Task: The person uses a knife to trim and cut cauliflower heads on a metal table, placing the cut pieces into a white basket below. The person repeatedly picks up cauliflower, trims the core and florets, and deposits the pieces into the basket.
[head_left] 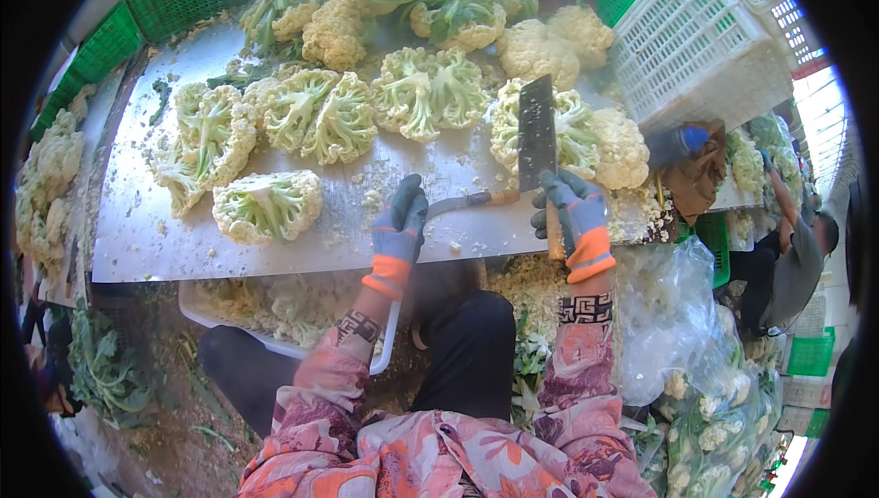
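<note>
My right hand, in a grey and orange glove, grips the wooden handle of a cleaver. The cleaver's broad dark blade stands upright, flecked with white crumbs, in front of a cut cauliflower half. My left hand, gloved alike, is at the table's near edge with its fingers stretched forward and nothing visible in them. Between my hands lies a small curved knife with a wooden handle, its blade end close to my left fingers. A cauliflower piece, cut side up, sits left of that hand.
More cut cauliflowers line the metal table, with whole heads piled behind. A white crate and blue-capped bottle stand at right. Below is a white tub of pieces. Another person works far right.
</note>
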Motion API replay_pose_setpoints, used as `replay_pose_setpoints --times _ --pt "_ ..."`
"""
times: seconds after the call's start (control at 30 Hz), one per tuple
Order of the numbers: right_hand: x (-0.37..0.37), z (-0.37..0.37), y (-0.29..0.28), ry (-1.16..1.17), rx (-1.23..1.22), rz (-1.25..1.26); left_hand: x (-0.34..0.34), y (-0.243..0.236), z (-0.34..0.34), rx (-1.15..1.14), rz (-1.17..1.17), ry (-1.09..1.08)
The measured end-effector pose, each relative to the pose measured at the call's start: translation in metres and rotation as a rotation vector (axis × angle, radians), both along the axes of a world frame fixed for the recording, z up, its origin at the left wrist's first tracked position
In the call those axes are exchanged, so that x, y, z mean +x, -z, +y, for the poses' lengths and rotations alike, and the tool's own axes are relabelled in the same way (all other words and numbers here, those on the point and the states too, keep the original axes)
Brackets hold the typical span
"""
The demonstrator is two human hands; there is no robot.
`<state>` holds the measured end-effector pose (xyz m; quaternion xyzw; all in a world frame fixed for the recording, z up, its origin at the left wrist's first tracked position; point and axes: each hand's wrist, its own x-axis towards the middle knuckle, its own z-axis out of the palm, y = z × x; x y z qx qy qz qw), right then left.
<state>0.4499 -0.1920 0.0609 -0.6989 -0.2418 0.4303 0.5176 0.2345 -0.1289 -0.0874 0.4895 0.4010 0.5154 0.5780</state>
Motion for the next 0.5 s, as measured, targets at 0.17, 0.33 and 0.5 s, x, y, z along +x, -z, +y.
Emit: replay_pose_setpoints --times 0.17,0.33,0.5 --pt "0.025 -0.013 -0.012 0.079 0.057 -0.200 0.032 -0.016 0.018 -0.058 -0.042 0.103" --pt "0.038 -0.010 -0.012 0.054 -0.042 -0.216 0.092 -0.024 0.053 0.032 0.284 0.235" --pt "0.041 -0.001 -0.008 0.036 -0.161 -0.196 0.142 -0.036 0.078 0.132 0.639 0.182"
